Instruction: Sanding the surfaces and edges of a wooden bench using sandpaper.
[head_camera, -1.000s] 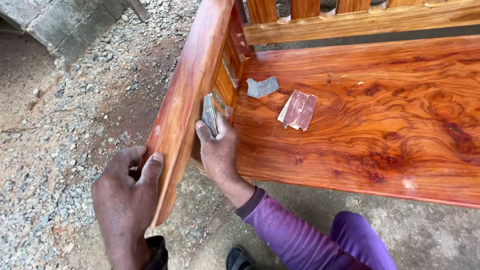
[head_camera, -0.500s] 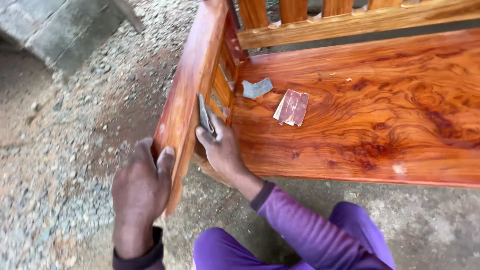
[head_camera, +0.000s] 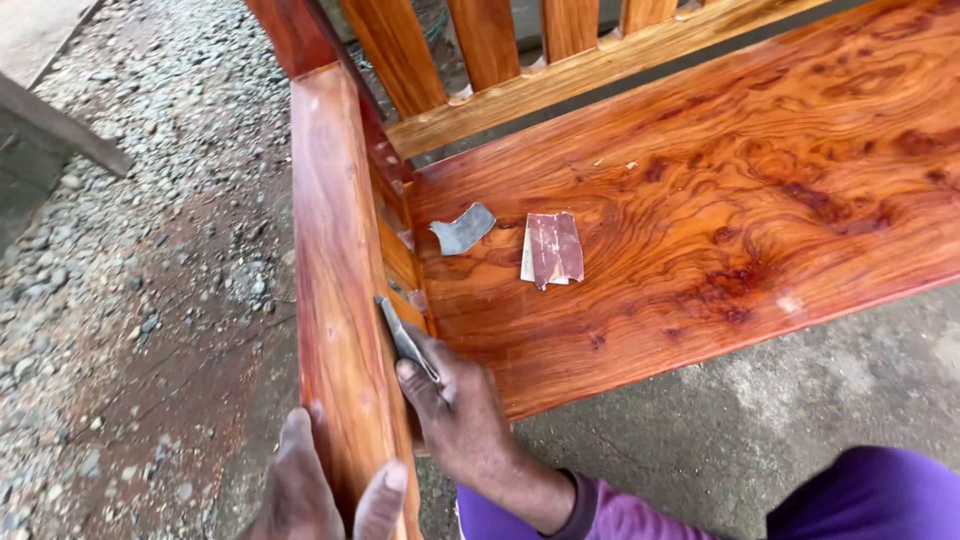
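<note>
A reddish polished wooden bench with a broad seat (head_camera: 700, 220) and a flat armrest (head_camera: 335, 250) fills the view. My right hand (head_camera: 460, 415) holds a thin grey scraper blade (head_camera: 402, 338) pressed against the inner side of the armrest, just below its top board. My left hand (head_camera: 320, 490) grips the near end of the armrest, fingers on the outer side and thumb on top. A purple sleeve covers my right forearm.
On the seat lie a folded piece of reddish sandpaper (head_camera: 552, 248) and a small grey scrap (head_camera: 462, 228). Back slats (head_camera: 490, 40) rise behind the seat. Gravel ground (head_camera: 130, 250) lies left of the bench, concrete floor (head_camera: 760, 400) in front.
The view has shifted closer and turned. My right hand and the blade stay against the inner side of the armrest; my left hand sits lower in the picture, still on the armrest end.
</note>
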